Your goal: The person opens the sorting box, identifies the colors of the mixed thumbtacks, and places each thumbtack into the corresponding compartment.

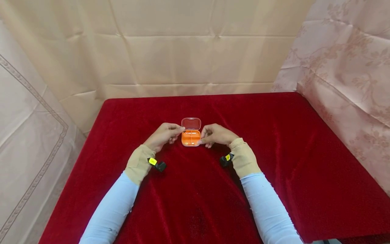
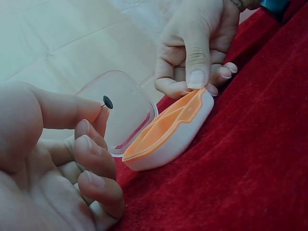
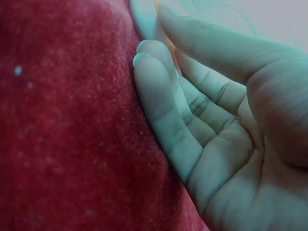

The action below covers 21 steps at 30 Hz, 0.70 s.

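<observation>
A small pill box (image 1: 186, 135) with orange compartments and a white outer wall sits near the middle of the table. Its clear lid (image 1: 191, 123) stands open on the far side. Between thumb and index finger my left hand (image 1: 164, 134) pinches a small black disc-headed stud (image 2: 108, 102) with a thin pin, just left of the box. My right hand (image 1: 217, 135) holds the right end of the box, its thumb pressed on the orange rim and its fingers curled against the side. In the right wrist view the hand hides most of the box.
Red velvet cloth (image 1: 195, 189) covers the table, with slight creases. A cream curtain (image 1: 195, 61) hangs behind its far edge. Patterned cloths hang at the left (image 1: 27, 135) and right (image 1: 350, 84). A small black camera (image 1: 160, 166) is strapped at the left wrist.
</observation>
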Available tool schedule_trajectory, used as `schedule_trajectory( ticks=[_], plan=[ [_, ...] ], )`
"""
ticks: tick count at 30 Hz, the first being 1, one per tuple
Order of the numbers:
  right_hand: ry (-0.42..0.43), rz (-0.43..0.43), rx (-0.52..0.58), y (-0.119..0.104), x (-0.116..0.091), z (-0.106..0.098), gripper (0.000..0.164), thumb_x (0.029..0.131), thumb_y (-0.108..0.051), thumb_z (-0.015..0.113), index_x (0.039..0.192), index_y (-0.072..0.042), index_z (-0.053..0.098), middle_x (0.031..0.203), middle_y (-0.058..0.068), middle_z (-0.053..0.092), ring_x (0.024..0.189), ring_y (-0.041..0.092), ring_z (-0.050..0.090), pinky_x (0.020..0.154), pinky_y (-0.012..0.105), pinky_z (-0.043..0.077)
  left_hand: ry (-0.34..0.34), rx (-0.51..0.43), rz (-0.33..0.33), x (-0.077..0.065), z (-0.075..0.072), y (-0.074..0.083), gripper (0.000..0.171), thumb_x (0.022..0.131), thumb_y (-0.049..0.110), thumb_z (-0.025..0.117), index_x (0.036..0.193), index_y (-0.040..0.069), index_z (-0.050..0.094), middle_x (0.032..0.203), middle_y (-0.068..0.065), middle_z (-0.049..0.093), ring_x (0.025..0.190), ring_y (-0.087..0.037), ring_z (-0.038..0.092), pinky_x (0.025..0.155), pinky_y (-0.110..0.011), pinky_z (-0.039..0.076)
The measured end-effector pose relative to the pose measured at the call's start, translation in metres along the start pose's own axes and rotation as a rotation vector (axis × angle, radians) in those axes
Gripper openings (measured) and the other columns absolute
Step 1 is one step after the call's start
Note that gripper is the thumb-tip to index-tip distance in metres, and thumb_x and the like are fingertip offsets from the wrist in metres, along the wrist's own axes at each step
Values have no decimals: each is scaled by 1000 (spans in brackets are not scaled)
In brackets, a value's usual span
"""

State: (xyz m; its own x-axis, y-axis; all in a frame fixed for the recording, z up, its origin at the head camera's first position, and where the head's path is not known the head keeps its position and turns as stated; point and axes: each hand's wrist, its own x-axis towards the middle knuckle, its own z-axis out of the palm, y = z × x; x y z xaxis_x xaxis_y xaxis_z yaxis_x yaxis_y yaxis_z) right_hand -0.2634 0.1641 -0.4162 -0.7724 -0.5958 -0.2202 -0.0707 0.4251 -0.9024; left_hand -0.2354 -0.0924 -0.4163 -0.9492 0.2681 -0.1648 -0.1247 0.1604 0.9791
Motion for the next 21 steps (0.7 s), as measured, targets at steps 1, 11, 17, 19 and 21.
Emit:
schedule_trajectory(
  ticks=[1,11,17,19,21],
  plan=[
    [0,0,-1,0,0,0,28,82,-15,79,95,1,60,83,12,61,66,21,62,68,37,55,3,3,0,0,0,0,39,93,29,68,111,-6,66,68,-1,46,57,-11,40,52,-23,34],
    [1,-1,-12,0,1,0,27,82,-15,78,95,1,61,82,13,61,65,21,62,67,37,55,21,23,8,3,5,-4,39,91,30,70,109,-4,67,66,-1,44,56,-11,38,52,-22,32],
    [-3,4,-8,1,2,0,27,82,-15,79,94,1,61,82,13,62,65,21,62,67,38,55,30,32,27,4,6,-6,39,90,30,71,108,-4,68,66,-1,44,54,-11,37,52,-23,32],
    [-2,5,-12,1,2,0,27,82,-16,79,95,1,61,82,14,62,65,21,62,67,38,55,30,39,41,4,6,-5,39,90,30,71,109,-4,68,66,-2,44,54,-11,37,52,-23,32],
    [-2,5,-14,1,3,0,27,82,-16,79,95,1,61,82,14,62,65,21,62,67,38,55,29,48,56,4,7,-4,38,90,29,71,108,-4,68,66,-2,43,54,-11,37,52,-23,32]
  ],
)
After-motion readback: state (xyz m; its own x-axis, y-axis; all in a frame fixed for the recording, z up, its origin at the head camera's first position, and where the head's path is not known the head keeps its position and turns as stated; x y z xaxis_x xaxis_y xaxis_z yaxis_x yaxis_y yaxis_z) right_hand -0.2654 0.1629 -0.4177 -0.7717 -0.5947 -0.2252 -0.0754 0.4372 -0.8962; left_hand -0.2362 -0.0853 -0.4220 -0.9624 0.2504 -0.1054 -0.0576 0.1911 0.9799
